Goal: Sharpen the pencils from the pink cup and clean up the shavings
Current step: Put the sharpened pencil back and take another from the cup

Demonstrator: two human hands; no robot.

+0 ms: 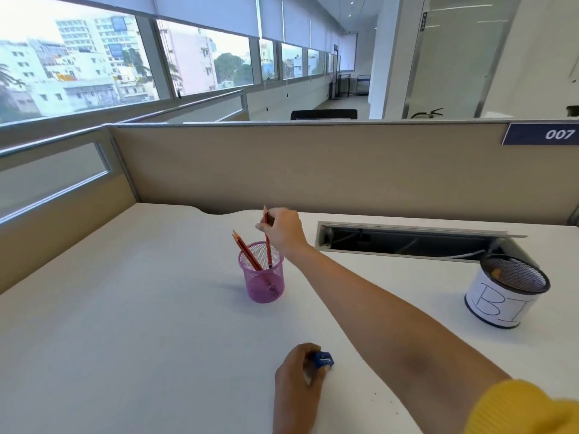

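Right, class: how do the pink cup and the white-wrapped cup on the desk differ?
The pink cup shows bare mesh; the white cup is paper-wrapped, with letters drawn on. The pink cup holds pencils; none show in the white cup. The pink cup sits mid-desk, the white cup far right. Both are mesh, upright.

The person is wearing a yellow sleeve on the right arm, pushed up near the elbow. The right hand and left hand are showing bare, with no rings.

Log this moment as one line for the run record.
right hand: grip on pencil in pink cup | left hand: holds blue sharpener | two pencils in cup | bin right
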